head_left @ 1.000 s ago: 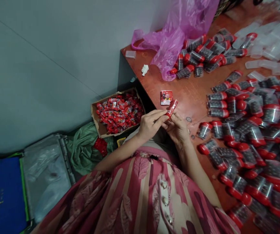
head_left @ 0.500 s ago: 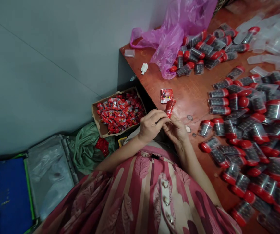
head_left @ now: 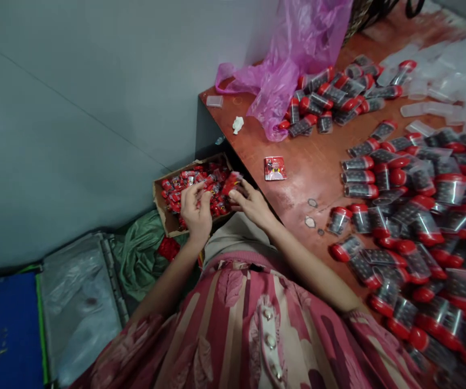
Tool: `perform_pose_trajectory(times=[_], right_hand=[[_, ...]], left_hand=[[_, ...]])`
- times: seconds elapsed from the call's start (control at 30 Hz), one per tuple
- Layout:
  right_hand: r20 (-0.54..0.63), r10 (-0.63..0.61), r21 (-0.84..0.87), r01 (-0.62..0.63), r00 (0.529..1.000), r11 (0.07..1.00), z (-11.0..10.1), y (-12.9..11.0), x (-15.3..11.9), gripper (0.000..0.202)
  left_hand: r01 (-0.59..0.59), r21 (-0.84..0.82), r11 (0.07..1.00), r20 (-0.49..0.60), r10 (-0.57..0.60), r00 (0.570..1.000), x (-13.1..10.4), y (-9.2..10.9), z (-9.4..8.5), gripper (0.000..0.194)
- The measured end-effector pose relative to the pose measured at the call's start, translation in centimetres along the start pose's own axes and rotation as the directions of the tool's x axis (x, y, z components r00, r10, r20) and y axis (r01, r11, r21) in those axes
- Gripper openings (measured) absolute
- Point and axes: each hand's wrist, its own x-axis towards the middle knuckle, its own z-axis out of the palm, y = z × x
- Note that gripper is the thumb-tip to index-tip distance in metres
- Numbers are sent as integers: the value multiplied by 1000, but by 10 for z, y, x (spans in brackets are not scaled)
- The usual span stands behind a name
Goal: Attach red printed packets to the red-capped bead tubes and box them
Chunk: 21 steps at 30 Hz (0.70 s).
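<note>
A cardboard box [head_left: 160, 208] full of small red wrapped packets [head_left: 184, 181] sits below the table's left edge. Over its front part is my left hand [head_left: 197, 208], thumb and fingers curved with a gap between them; nothing shows in it. My right hand [head_left: 252, 202], at the box's right side, pinches a red packet [head_left: 233, 182] between thumb and fingers. On the orange-brown table [head_left: 252, 143] lies a flat red square packet [head_left: 275, 168], apart from both hands.
Many clear containers with red caps [head_left: 358, 176] cover the table's right side. A pink plastic bag [head_left: 273, 81] lies at the back, near a white scrap [head_left: 237, 125]. Green cloth [head_left: 141, 254] and a blue crate [head_left: 12, 329] are at lower left.
Both hands have moved left and down from the table's edge to the box and have come apart. The red packet went along in my right hand; my left hand has opened.
</note>
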Motion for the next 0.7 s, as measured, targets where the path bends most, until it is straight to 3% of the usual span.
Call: perform_pose_trajectory(times=[0.07,0.13,0.3,0.4,0.5,0.63,0.7], right_hand=[[-21,1,-105,-3,1000,994,0,4,2,54],[-31,12,-148,-17,999,989,-10,6,-7,53],[-112,-17,-224,-9,994,975,-56,-12,-44,40],[-197,-49,-281,-9,979,960,-80,-30,-53,38],[-236,-84,-349,-4,968,937,-98,-40,-48,38],[-227,-169,-443,53,959,895,-113,-44,-28,38],[-273,-239,-508,71,932,859,-117,-46,-14,41]], left_hand=[[-78,71,994,88,71,994,7,-3,1,24],[-177,61,982,210,161,964,11,0,17,28],[-373,-35,927,468,345,814,20,13,100,43],[-430,68,900,560,322,763,23,16,136,44],[-432,128,893,570,290,768,23,18,148,37],[-378,119,918,530,263,806,20,17,149,23],[-364,94,927,507,270,819,18,16,150,21]])
